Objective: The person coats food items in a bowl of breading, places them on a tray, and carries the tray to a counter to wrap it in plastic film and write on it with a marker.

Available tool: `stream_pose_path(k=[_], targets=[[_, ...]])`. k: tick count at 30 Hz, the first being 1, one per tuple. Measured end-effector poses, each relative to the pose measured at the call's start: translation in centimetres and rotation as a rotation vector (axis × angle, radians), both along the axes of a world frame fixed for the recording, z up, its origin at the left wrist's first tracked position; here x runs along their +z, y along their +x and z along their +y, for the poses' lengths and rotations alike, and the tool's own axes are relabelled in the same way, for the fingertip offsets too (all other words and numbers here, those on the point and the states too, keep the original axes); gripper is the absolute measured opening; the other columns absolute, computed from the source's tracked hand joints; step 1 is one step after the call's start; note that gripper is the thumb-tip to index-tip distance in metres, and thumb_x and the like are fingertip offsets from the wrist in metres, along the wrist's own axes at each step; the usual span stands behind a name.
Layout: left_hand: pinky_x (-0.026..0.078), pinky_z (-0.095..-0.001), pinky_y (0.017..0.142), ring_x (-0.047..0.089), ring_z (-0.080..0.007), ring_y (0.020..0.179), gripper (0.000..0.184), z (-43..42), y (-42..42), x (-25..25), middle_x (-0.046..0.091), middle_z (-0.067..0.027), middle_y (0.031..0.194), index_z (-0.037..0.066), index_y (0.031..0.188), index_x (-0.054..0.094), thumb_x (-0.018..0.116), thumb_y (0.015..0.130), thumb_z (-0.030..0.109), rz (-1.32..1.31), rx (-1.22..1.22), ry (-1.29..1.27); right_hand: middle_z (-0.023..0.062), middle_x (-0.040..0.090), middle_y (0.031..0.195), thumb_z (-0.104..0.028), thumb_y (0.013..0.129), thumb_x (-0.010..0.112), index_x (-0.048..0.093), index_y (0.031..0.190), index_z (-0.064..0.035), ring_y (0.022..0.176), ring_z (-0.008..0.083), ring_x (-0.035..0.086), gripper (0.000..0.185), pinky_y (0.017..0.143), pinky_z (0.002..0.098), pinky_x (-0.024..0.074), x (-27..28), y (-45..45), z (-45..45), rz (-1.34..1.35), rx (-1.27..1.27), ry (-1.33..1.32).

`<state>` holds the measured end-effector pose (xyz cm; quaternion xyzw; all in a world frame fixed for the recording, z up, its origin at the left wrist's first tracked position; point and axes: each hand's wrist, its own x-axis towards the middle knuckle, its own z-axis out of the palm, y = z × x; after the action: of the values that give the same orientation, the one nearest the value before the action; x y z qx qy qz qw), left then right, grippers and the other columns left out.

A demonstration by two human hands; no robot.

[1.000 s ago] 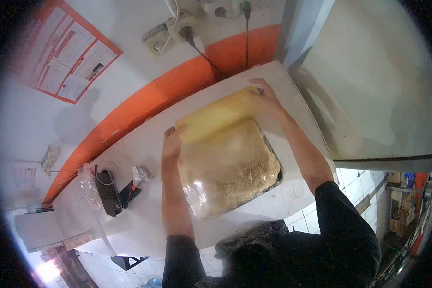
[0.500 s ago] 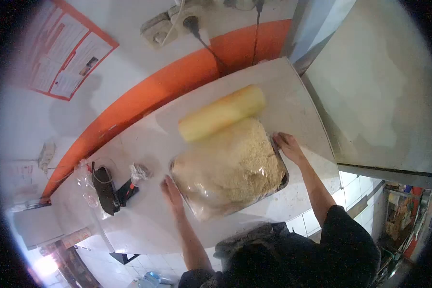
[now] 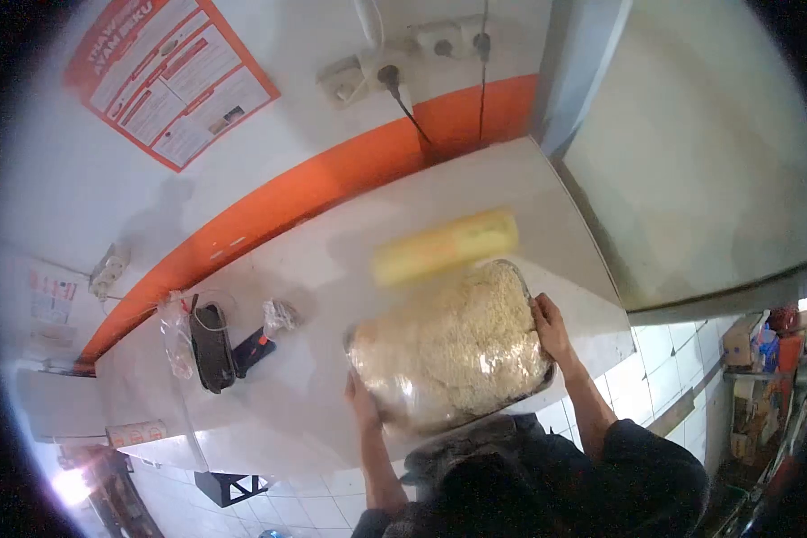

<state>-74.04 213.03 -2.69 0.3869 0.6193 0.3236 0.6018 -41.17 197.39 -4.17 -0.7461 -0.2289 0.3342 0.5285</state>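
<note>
Tray sits at the near part of the counter, right in front of the person, skewed a bit. Crumbs heaped in it, clear film over the top, shiny. Left hand on the left side, fingers grasping the tray edge; fingertips hidden. Right hand on the right side, fingers bent round the rim, grasping it. Yellow roll lies just behind the tray, blurred; can't tell if they touch. Black case well off to the left, crumpled plastic near it.
</note>
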Motion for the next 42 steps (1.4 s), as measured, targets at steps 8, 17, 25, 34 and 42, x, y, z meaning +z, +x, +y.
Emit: stream_pose_path(k=[8, 17, 25, 34, 42], targets=[[0.047, -0.0341, 0.093, 0.058, -0.0203, 0.106, 0.044, -8.9, -7.7, 7.1, 0.058, -0.0121, 0.126, 0.0, 0.133, 0.049, 0.043, 0.103, 0.031, -0.043, -0.163, 0.208, 0.0008, 0.046, 0.075, -0.028, 0.103, 0.046, 0.049, 0.087, -0.0011, 0.074, 0.0102, 0.043, 0.031, 0.065, 0.0282, 0.0394, 10.3, -5.0, -10.2, -0.154, -0.043, 0.102], [0.047, -0.0291, 0.09, 0.056, -0.0193, 0.111, 0.043, -7.1, -9.5, 19.7, 0.056, -0.0163, 0.127, -0.005, 0.128, 0.054, 0.048, 0.101, 0.028, -0.077, -0.164, 0.364, 0.0062, 0.06, 0.098, -0.035, 0.1, 0.051, 0.056, 0.111, 0.0029, 0.092, 0.0138, 0.053, 0.039, 0.083, 0.0286, 0.0434, 22.2, -7.4, -13.3, -0.136, -0.219, 0.123], [0.049, -0.028, 0.086, 0.062, -0.0172, 0.102, 0.045, 6.2, -0.5, 20.5, 0.063, -0.0127, 0.119, -0.004, 0.126, 0.056, 0.055, 0.097, 0.031, -0.132, -0.192, 0.431, 0.0133, 0.061, 0.121, -0.032, 0.097, 0.055, 0.052, 0.131, 0.0046, 0.109, 0.019, 0.056, 0.05, 0.095, 0.0313, 0.0434, 23.0, -1.5, -3.6, -0.062, -0.214, 0.241], [0.05, -0.028, 0.076, 0.063, -0.0152, 0.085, 0.033, 19.6, 10.0, 7.4, 0.068, -0.0084, 0.101, -0.003, 0.111, 0.064, 0.045, 0.101, 0.023, -0.195, -0.218, 0.326, 0.0078, 0.061, 0.103, -0.03, 0.099, 0.053, 0.059, 0.115, -0.0019, 0.093, 0.0149, 0.056, 0.033, 0.082, 0.0282, 0.0458, 9.2, 11.9, 11.2, -0.077, -0.174, 0.087], [0.052, -0.0349, 0.08, 0.065, -0.022, 0.09, 0.037, 29.2, 14.7, -5.3, 0.066, -0.0119, 0.105, -0.003, 0.115, 0.059, 0.045, 0.099, 0.027, -0.147, -0.304, 0.256, 0.0107, 0.06, 0.11, -0.031, 0.101, 0.048, 0.052, 0.122, -0.0016, 0.094, 0.0167, 0.055, 0.037, 0.082, 0.0307, 0.046, -2.6, 15.8, 19.9, 0.116, -0.066, 0.113]])
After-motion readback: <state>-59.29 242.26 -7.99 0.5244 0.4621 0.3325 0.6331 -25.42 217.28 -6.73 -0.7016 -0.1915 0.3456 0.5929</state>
